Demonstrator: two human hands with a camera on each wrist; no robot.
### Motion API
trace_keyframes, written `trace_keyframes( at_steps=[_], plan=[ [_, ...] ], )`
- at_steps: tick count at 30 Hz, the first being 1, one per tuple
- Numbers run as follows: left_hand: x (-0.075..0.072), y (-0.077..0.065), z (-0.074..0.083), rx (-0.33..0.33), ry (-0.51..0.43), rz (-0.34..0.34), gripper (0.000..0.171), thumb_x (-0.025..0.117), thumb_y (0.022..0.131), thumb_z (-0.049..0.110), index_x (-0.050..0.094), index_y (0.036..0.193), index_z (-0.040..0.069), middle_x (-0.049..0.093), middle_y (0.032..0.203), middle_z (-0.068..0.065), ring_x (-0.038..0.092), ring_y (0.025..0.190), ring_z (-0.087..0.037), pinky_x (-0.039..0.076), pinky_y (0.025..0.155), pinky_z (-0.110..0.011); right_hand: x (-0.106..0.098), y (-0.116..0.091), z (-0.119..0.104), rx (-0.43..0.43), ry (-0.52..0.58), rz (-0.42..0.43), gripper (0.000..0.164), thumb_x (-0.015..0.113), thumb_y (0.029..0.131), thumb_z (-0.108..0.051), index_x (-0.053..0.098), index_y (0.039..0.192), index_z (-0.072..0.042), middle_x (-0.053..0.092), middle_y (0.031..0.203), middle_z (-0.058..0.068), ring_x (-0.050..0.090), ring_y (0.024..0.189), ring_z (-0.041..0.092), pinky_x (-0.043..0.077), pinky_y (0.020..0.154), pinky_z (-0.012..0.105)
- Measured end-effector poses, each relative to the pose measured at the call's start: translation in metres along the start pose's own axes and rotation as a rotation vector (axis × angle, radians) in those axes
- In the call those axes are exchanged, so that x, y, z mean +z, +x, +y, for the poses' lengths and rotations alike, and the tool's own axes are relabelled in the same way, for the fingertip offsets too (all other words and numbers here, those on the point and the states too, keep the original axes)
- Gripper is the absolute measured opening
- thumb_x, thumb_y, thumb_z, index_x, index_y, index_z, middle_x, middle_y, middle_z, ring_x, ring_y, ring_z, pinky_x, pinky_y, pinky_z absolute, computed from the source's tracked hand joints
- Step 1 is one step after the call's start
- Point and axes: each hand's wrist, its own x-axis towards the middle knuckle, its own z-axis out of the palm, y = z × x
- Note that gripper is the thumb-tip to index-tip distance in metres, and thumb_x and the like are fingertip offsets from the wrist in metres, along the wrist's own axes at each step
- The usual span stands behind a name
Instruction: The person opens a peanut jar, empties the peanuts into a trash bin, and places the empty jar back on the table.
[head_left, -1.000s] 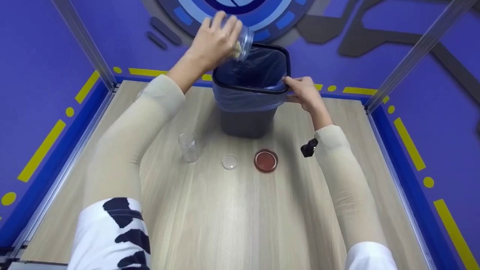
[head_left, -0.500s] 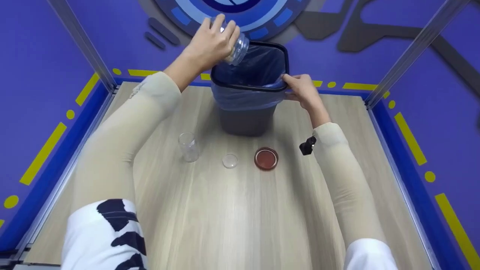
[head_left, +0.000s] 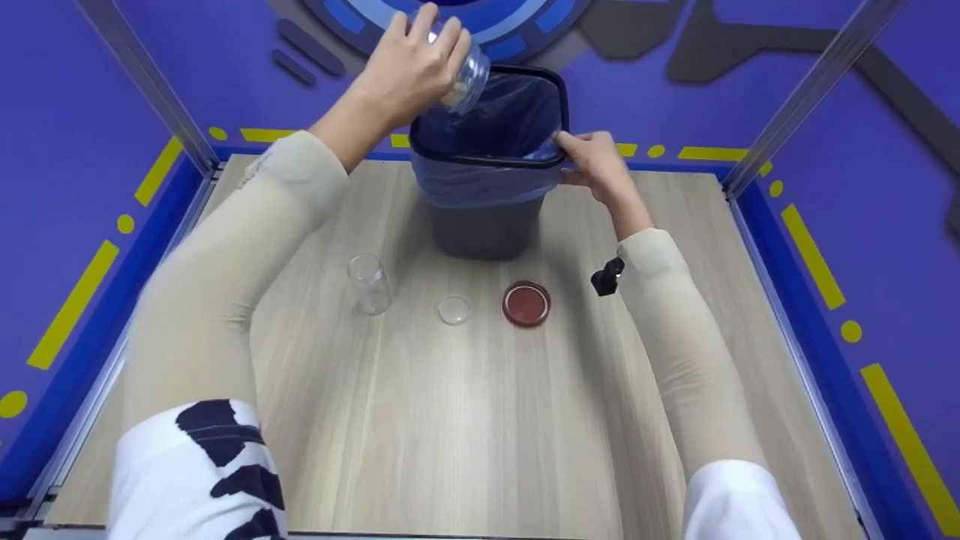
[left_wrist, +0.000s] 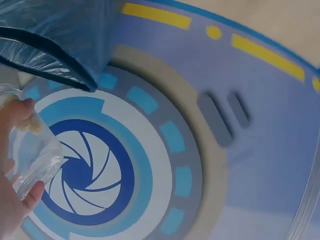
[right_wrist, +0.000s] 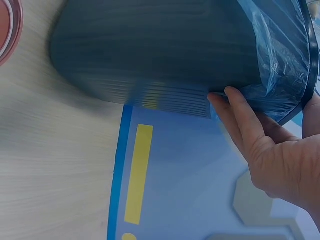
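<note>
My left hand (head_left: pixel 409 71) holds a transparent jar (head_left: pixel 474 79) tipped over the left side of a dark grey bin (head_left: pixel 486 231). A few pale pieces (left_wrist: pixel 33 124) show inside the jar in the left wrist view; their kind is unclear. A translucent bag (head_left: pixel 480 186) lines the bin and folds over the outside, under its black rim. On the bin's right side, my right hand (head_left: pixel 598 165) pinches the rim, thumb on top. In the right wrist view its fingers (right_wrist: pixel 245 117) rest along the bin's outer wall and bag. The bin's bottom inside is hidden.
Nearer on the wooden table (head_left: pixel 450 427) stand an upright drinking glass (head_left: pixel 369 289), a small transparent disc (head_left: pixel 454 310) and a reddish-brown lid (head_left: pixel 526 304), in a row. A blue-purple wall (head_left: pixel 645 112) rises behind the bin, with metal posts at both corners.
The jar has shifted slightly left relative to the bin and stays tipped, with pale pieces still in it. My right hand keeps its hold on the rim. The whole head view has moved a little.
</note>
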Motion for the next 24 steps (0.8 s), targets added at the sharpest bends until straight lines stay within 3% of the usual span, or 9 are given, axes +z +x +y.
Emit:
trace_keyframes(
  at_steps=[6,11,15,24],
  plan=[
    [-0.0012,0.0002,0.0021,0.054,0.037,-0.037,0.063,0.065,0.097,0.014,0.038,0.15,-0.007,0.05,0.144,-0.024,0.05,0.131,-0.043,0.05,0.102,-0.054,-0.0029,-0.0004,0.0011,0.008,-0.004,0.019,0.028,0.066,0.096,-0.023,0.062,0.075,-0.005,0.051,0.077,0.0,0.064,0.072,0.015,0.061,0.073,0.029],
    [0.0018,0.0014,0.006,0.115,0.098,0.034,0.053,0.059,0.099,0.01,0.042,0.147,-0.006,0.053,0.141,-0.022,0.054,0.127,-0.042,0.054,0.095,-0.051,-0.0049,-0.0007,0.0043,0.0,0.008,0.028,0.027,0.066,0.096,-0.022,0.063,0.075,-0.004,0.054,0.08,0.002,0.064,0.073,0.015,0.061,0.074,0.03],
    [0.0032,0.0028,0.0075,0.109,0.092,0.097,0.046,0.054,0.102,0.013,0.046,0.144,-0.005,0.057,0.138,-0.021,0.056,0.125,-0.041,0.055,0.093,-0.05,-0.0043,-0.0014,0.0057,0.006,-0.001,0.024,0.025,0.065,0.096,-0.023,0.065,0.08,-0.004,0.057,0.084,0.003,0.065,0.073,0.015,0.061,0.076,0.03],
    [0.0064,0.0026,0.0087,0.096,0.088,0.085,0.05,0.055,0.101,0.006,0.042,0.148,-0.005,0.054,0.142,-0.021,0.053,0.129,-0.04,0.054,0.097,-0.05,-0.0012,-0.0019,0.0073,-0.004,0.003,0.02,0.025,0.065,0.097,-0.022,0.066,0.081,-0.002,0.058,0.083,0.003,0.066,0.077,0.016,0.061,0.075,0.03]
  ],
)
